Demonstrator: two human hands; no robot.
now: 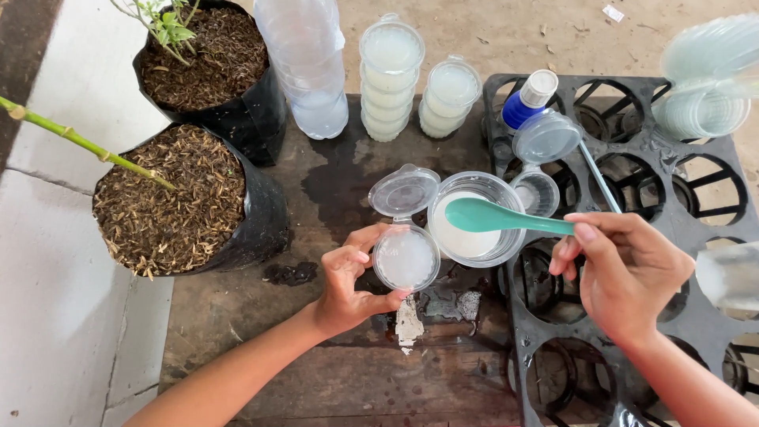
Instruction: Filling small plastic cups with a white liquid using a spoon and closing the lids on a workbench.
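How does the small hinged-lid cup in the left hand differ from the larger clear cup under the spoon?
The small clear hinged-lid plastic cup is narrower and held by the left hand; the larger clear round plastic cup stands free on the table. The small cup has an attached open lid; the larger shows none. Only the larger has the teal plastic spoon over it. Both hold whitish contents.

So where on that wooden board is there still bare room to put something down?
Bare board lies near the bottom edge, below the left hand and left of the black tray. It is crowded at the top, by the soil bags, bottle and stacked cups.
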